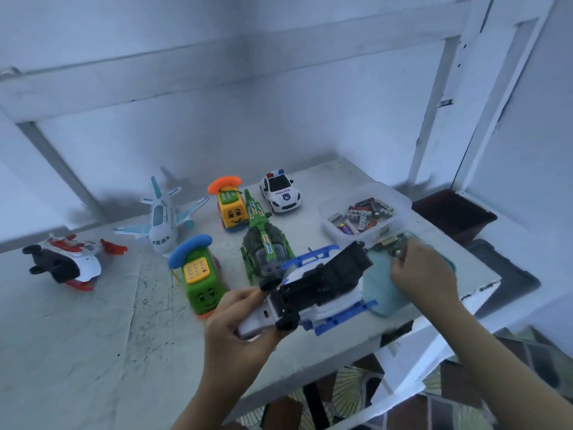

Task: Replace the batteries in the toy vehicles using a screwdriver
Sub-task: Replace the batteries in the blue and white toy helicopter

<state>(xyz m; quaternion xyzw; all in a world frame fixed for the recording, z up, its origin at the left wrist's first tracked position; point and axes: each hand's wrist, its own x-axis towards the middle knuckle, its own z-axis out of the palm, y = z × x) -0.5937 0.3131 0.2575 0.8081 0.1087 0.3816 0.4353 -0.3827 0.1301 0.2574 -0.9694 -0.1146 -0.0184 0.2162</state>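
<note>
My left hand (235,324) grips a white and blue toy helicopter (316,293) by its tail end, turned over so its black underside faces up. My right hand (421,271) reaches to the right over a pale teal cloth (379,280), its fingers curled at small batteries (387,242) lying at the cloth's far edge; whether it holds one is unclear. A clear plastic tub (393,197) with several batteries in it stands just beyond. No screwdriver shows.
On the white table (93,336) stand a green phone car (201,274), a green helicopter (263,240), a yellow phone car (231,206), a police car (280,192), a white plane (164,215) and an overturned red and white toy (65,259). The table edge runs close on the right.
</note>
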